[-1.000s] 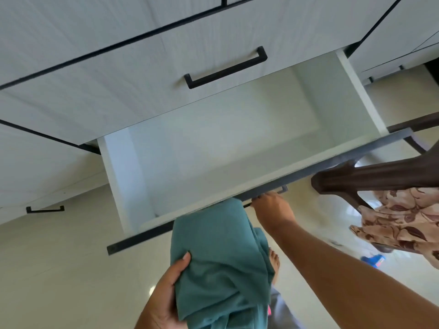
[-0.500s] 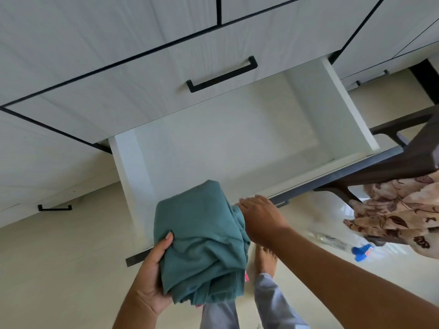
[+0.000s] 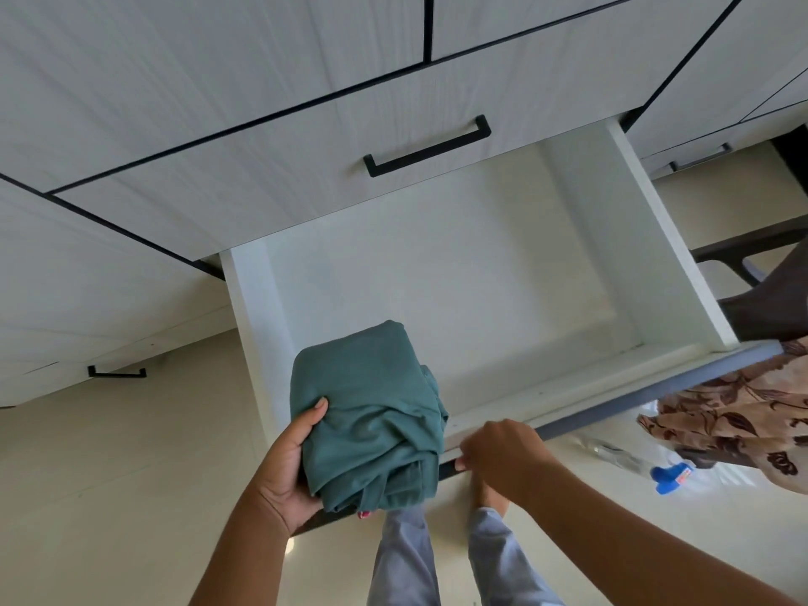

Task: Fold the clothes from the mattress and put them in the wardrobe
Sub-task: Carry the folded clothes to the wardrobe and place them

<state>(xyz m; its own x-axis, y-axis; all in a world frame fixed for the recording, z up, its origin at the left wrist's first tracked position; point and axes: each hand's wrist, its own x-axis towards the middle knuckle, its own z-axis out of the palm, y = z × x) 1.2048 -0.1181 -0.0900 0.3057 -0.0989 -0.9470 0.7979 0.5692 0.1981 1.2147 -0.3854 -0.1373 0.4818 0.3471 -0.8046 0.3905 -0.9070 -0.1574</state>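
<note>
A folded teal garment is held over the front left corner of an open white wardrobe drawer. My left hand grips the garment from its left side, thumb on top. My right hand holds the drawer's dark front edge just right of the garment, fingers curled over it. The inside of the drawer holds nothing else that I can see.
A closed drawer with a black handle sits above the open one. A dark chair and a floral brown cloth stand at the right. A plastic bottle with a blue cap lies on the pale floor. My legs are below.
The drawer has been pulled further out. My left hand has carried the teal garment up and forward over the drawer's front left corner. My right hand stays at the front edge.
</note>
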